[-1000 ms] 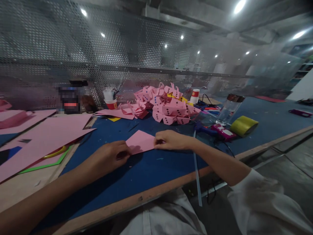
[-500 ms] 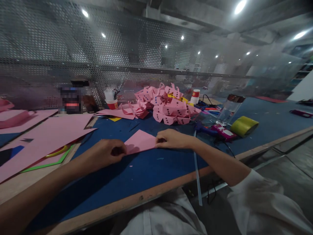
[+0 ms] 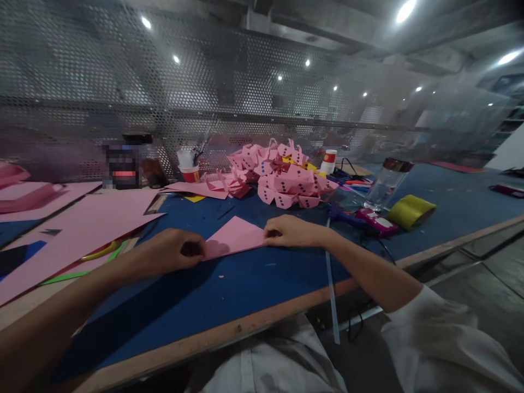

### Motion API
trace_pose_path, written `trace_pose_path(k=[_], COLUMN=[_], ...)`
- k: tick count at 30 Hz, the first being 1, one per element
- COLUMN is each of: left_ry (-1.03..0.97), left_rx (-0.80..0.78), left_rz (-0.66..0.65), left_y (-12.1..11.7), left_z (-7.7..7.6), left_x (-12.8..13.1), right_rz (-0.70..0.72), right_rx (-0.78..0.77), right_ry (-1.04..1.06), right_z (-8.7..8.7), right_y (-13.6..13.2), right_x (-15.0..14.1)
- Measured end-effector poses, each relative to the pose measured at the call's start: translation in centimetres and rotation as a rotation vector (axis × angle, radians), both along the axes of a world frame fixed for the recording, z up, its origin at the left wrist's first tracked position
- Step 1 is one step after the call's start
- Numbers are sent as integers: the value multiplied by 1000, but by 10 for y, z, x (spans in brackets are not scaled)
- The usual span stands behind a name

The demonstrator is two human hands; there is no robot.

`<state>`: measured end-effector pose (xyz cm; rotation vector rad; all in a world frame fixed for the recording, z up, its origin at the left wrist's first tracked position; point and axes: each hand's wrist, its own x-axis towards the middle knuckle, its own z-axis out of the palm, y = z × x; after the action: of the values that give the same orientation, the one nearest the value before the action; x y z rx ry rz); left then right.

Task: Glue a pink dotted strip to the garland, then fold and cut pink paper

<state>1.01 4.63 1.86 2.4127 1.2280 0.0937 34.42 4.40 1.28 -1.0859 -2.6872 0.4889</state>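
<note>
A folded sheet of pink paper lies on the blue table top, its peak pointing away from me and its straight edge toward me. My left hand pinches its left corner between thumb and fingers. At the opposite corner, my right hand grips the paper with curled fingers. The fingertips hide both corners. Behind the sheet stands a pile of folded pink paper shapes with dark dots on them.
Large pink sheets cover the left side, with yellow-handled scissors partly under them. A glue gun, a glass jar, a yellow roll and paper cups stand right. A perforated metal screen rises behind.
My left hand has slid slightly left along the paper's edge, and more of the paper's left side shows. My right hand stays at its corner. The view has shifted a little.
</note>
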Motion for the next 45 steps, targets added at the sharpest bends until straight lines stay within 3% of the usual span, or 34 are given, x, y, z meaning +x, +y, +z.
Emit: trace_pose_path(k=[9, 28, 45], left_ry=[75, 55, 47], left_rx=[-29, -147, -195], left_rz=[38, -6, -36], left_y=[-5, 11, 6], left_z=[13, 7, 11], left_x=[4, -17, -16], right_rz=[1, -49, -121], right_rx=[-48, -90, -131], right_ry=[-5, 8, -39], right_z=[0, -1, 3], right_y=[-1, 0, 0], right_x=[1, 2, 3])
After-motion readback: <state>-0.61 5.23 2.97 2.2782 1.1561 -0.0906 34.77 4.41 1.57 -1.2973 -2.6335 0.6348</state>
